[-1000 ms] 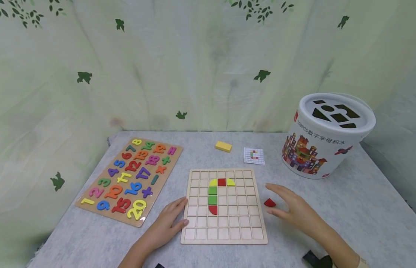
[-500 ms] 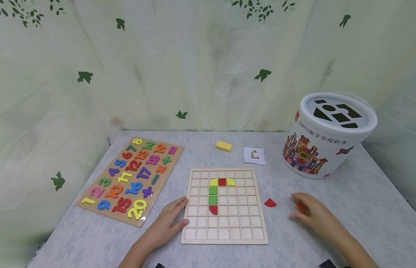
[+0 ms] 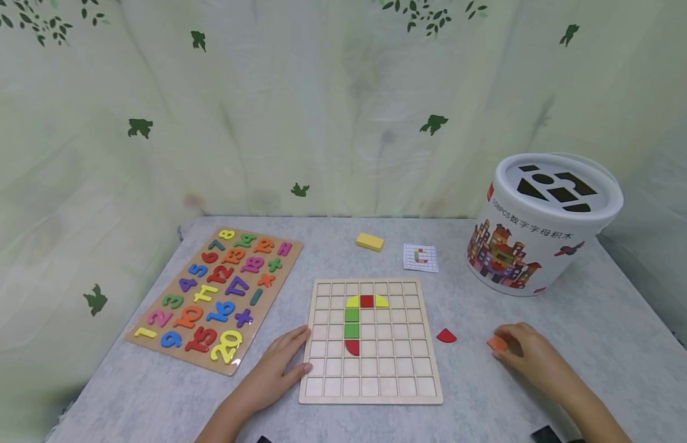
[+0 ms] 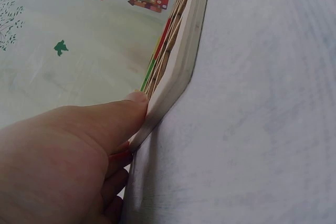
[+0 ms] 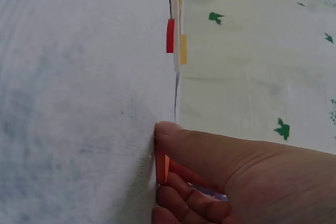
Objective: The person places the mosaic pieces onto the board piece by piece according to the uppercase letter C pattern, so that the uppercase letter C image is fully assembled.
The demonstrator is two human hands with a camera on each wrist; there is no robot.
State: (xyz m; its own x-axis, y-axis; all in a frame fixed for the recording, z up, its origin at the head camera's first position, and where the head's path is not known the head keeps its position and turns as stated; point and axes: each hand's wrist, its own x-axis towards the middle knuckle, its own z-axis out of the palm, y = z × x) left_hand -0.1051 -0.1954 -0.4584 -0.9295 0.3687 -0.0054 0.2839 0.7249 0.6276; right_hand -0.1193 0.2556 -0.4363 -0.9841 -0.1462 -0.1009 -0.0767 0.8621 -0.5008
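A wooden grid board (image 3: pixel 371 381) lies on the grey table, with yellow, red and green pieces set in it as a hook shape. My left hand (image 3: pixel 279 363) rests against the board's left edge (image 4: pixel 173 72), fingers straight. My right hand (image 3: pixel 523 354) pinches an orange block (image 3: pixel 496 343) on the table to the right of the board; the right wrist view shows the orange block (image 5: pixel 161 169) between thumb and fingers. A loose red quarter-round piece (image 3: pixel 446 335) lies between the board and that hand, also seen edge-on (image 5: pixel 170 35).
A number puzzle board (image 3: pixel 216 295) sits at the left. A yellow block (image 3: pixel 369 241) and a small pattern card (image 3: pixel 420 257) lie behind the grid board. A white bucket (image 3: pixel 537 227) with shape slots stands at the back right. A curtain hangs behind.
My right hand moved right, away from the red quarter-round piece, and closed its fingers on the orange block. The left hand stayed put on the board's edge.
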